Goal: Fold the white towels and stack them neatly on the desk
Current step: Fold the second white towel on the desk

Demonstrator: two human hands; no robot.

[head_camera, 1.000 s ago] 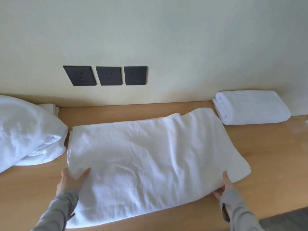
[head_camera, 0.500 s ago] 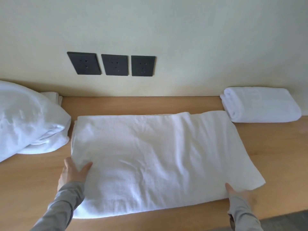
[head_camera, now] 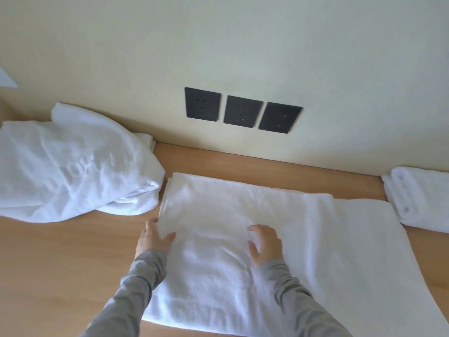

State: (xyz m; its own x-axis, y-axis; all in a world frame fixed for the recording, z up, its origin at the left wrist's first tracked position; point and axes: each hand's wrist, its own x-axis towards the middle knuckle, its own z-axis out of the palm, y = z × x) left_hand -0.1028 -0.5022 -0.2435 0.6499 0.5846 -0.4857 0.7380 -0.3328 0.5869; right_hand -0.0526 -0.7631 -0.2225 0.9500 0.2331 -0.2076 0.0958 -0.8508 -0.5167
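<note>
A white towel [head_camera: 279, 239] lies spread flat on the wooden desk [head_camera: 60, 263], folded over once along its length. My left hand [head_camera: 154, 237] rests at the towel's left edge, thumb on top of the cloth and fingers at the border. My right hand [head_camera: 264, 244] lies flat on the towel's middle with fingers spread. A folded white towel [head_camera: 422, 203] sits at the far right against the wall. A loose heap of white towels [head_camera: 70, 166] lies at the left.
Three black wall sockets [head_camera: 243, 110] sit on the cream wall above the desk's back edge. Bare desk surface shows in front of the heap at the lower left and in a strip behind the spread towel.
My right hand left the towel's right front corner and moved left onto its middle. My left hand stayed at the left edge. The view swung left, pushing the folded towel to the frame's right edge.
</note>
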